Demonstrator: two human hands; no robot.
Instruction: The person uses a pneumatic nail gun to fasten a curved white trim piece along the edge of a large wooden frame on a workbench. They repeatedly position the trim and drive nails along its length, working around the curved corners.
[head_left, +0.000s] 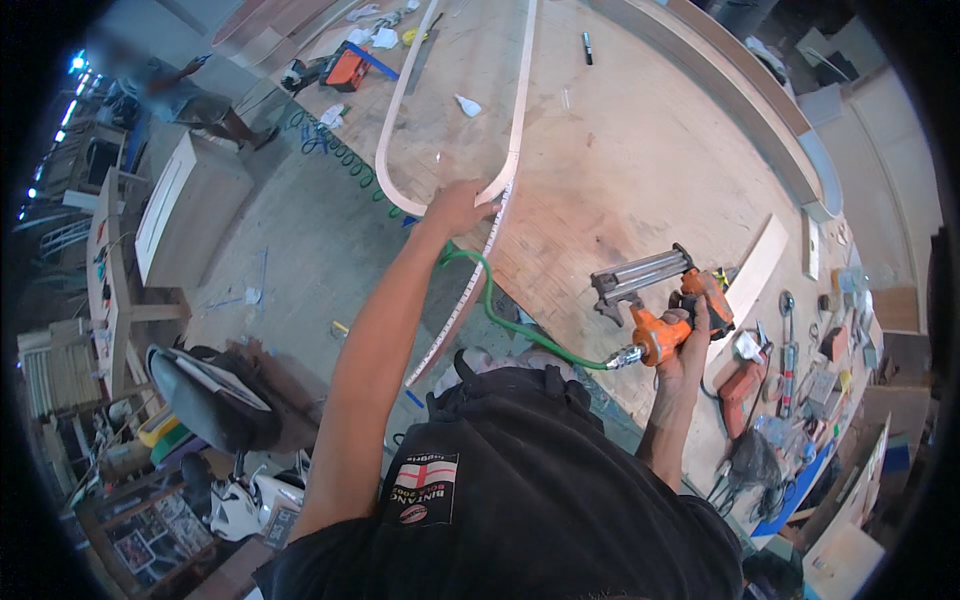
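Observation:
A long, pale U-shaped wooden frame (521, 100) lies on the plywood-topped workbench (600, 150), its rounded end toward me. My left hand (460, 210) is closed on that rounded end at the bench's edge. From beside its fingers a thin strip with regular dark marks (462, 300) curves down past the edge toward my body; whether the hand also grips this strip, I cannot tell. My right hand (682, 345) is wrapped round the grip of an orange nail gun (660, 335), whose grey magazine points left over the bench. A green air hose (490, 300) runs from its fitting.
A flat pale board (757, 265) lies beyond the nail gun. A red power tool (742, 395) and assorted hand tools crowd the right side. An orange-and-black tool (345, 70) and a marker (587, 48) lie farther off. Left of the bench stand a person (190, 100) and a white cabinet (185, 210).

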